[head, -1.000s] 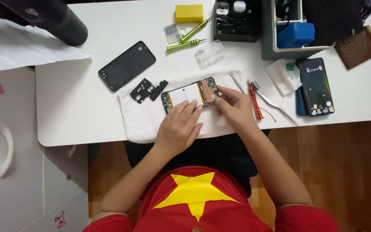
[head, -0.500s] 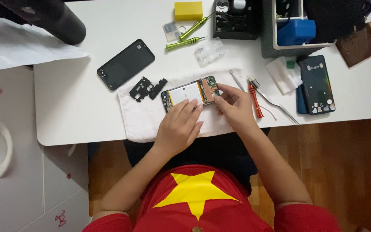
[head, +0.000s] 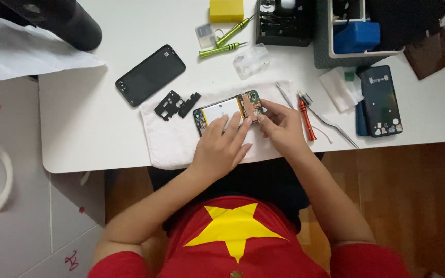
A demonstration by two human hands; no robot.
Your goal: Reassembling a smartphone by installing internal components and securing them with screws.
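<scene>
While leaning over a white bench (head: 78, 134), a person in a red shirt with a yellow star is working on an opened phone (head: 227, 109) that is lying on a white cloth (head: 166, 139) directly under both hands. The left hand (head: 221, 146) is resting flat with fingers spread, its fingertips pressing on the phone's pale battery area. The right hand (head: 283, 125) is curling its fingers narrowly, pinching at the green circuit board end of the phone; whether it is gripping any small part cannot be told. Just beyond the left hand, two small black cover pieces (head: 176, 104) are sitting at the cloth's edge, and farther out a black back cover (head: 150, 74) is lying flat. Just right of the right hand, a red screwdriver (head: 306, 119) and metal tweezers (head: 330, 123) are lying near each other. Farther right, a second phone (head: 381, 100) is lying face down. Beyond the hands, two green screwdrivers (head: 225, 44) and a yellow block (head: 226, 10) are resting on the bench.
</scene>
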